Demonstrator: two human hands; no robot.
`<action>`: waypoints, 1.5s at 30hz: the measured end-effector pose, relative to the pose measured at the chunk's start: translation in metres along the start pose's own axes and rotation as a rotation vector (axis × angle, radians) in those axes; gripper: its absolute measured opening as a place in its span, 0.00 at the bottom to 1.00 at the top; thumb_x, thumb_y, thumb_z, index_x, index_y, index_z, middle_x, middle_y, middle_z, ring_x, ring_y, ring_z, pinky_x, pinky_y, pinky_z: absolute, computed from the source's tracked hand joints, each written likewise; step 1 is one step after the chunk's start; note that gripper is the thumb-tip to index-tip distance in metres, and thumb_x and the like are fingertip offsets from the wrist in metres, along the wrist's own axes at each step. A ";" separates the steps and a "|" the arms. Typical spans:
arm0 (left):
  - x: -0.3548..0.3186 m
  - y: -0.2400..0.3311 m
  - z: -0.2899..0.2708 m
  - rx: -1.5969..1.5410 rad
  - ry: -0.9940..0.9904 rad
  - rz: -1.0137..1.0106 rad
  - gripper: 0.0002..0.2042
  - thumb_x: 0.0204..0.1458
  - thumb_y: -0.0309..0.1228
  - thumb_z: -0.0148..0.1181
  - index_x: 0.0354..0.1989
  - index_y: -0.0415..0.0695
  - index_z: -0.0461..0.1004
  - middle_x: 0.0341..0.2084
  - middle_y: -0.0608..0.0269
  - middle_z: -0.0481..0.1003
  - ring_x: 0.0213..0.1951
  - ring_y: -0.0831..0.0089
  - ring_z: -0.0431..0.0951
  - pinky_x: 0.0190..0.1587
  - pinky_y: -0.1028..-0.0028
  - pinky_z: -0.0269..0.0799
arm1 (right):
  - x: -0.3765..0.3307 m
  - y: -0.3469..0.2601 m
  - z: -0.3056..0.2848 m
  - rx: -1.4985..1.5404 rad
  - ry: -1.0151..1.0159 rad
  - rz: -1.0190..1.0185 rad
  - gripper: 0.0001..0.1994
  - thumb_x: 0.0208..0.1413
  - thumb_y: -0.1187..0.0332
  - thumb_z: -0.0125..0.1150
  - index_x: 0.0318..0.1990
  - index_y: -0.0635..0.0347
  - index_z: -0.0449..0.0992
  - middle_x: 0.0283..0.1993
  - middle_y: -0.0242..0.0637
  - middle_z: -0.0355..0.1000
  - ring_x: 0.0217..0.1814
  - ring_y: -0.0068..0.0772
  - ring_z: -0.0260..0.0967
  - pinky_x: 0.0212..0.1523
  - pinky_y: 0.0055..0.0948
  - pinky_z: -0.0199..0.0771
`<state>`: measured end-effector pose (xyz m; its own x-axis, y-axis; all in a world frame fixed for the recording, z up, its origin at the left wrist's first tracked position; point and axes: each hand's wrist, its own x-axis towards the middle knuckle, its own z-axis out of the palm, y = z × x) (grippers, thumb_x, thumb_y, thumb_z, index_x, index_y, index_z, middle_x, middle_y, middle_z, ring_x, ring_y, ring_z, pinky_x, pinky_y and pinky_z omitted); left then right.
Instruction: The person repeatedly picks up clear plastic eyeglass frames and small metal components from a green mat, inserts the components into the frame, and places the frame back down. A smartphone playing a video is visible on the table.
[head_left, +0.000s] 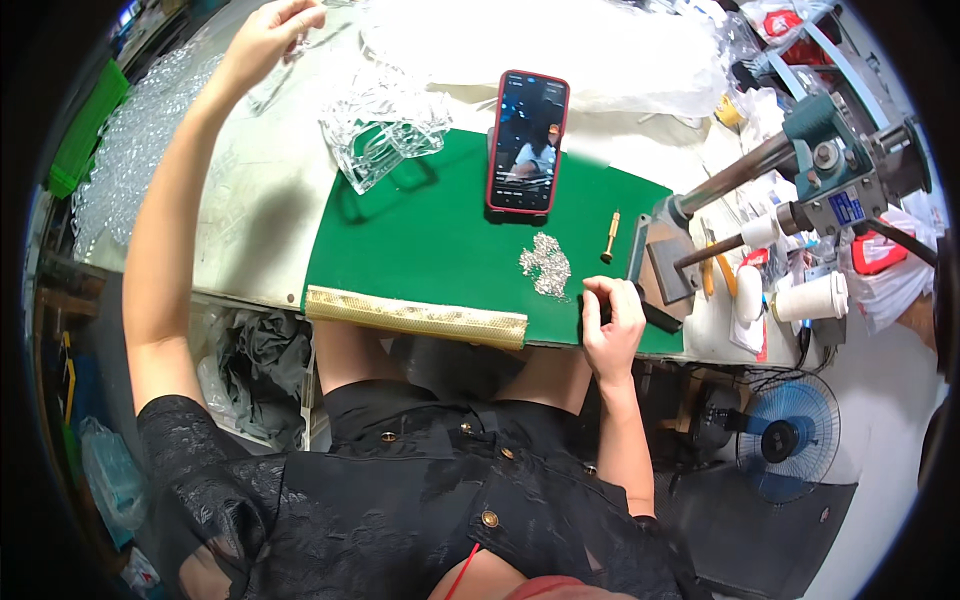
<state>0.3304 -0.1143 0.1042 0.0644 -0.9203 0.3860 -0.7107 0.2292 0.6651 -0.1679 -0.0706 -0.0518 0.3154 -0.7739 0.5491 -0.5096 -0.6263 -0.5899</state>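
My left hand [265, 35] is stretched out to the far left of the bench, fingers pinched on a small clear plastic piece. Close to it lies a stack of clear plastic trays [385, 135]. My right hand [612, 322] rests at the near edge of the green mat [430, 240], closed around a dark handle that runs toward the small press [800, 170]. A little pile of small silvery metal parts [545, 265] lies just left of that hand. A brass pin [610, 236] lies beyond the pile.
A red-cased phone [527, 140] stands propped on the mat with its screen lit. Clear plastic bags lie at the back. Paper cups [810, 298] stand at the right. A blue fan [785, 435] sits on the floor. A green bin [85, 125] is at the left.
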 end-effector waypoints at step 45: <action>-0.193 0.125 0.210 -0.461 -0.033 0.245 0.35 0.40 0.29 0.73 0.57 0.35 0.62 0.46 0.47 0.74 0.30 0.65 0.81 0.42 0.66 0.76 | 0.014 -0.001 -0.020 -0.038 -0.437 -0.024 0.05 0.48 0.81 0.58 0.34 0.63 0.73 0.32 0.41 0.66 0.35 0.43 0.68 0.36 0.35 0.68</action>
<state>0.0820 0.0253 -0.0213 -0.0926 -0.8301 0.5499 -0.3193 0.5479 0.7732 -0.1791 -0.0790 -0.0318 0.6324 -0.7314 0.2553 -0.5246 -0.6468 -0.5536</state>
